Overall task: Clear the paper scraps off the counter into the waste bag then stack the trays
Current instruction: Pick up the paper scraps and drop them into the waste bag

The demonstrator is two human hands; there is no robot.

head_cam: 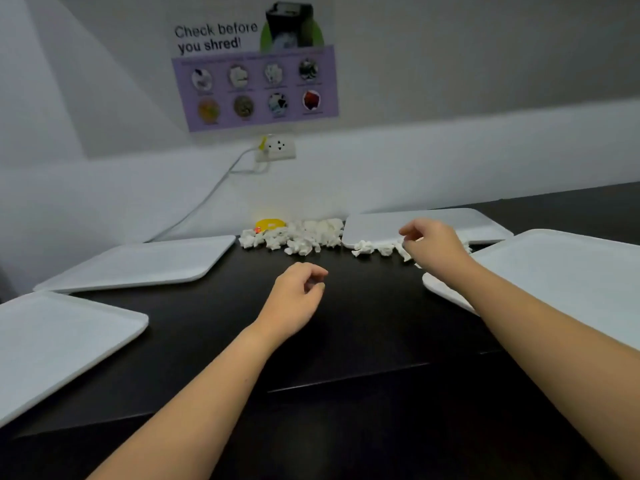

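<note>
Several crumpled white paper scraps [304, 237] lie in a heap on the black counter [363, 323] by the wall. A short row of scraps [374, 247] lies in front of the far right tray [381, 223]. My right hand [436, 244] is over the right end of that row, its fingers curled, and a bit of white paper shows between thumb and fingers. My left hand [298, 296] hovers above bare counter short of the heap, loosely curled and holding nothing. Three more white trays lie flat: far left tray [145, 261], near left tray [62, 341], near right tray [571, 271]. No waste bag is in view.
A yellow object [270, 224] sits behind the heap against the wall. A wall socket [277, 147] with a white cable [207, 199] hangs above it, under a "Check before you shred!" poster [256, 77]. The counter's front edge runs below my forearms.
</note>
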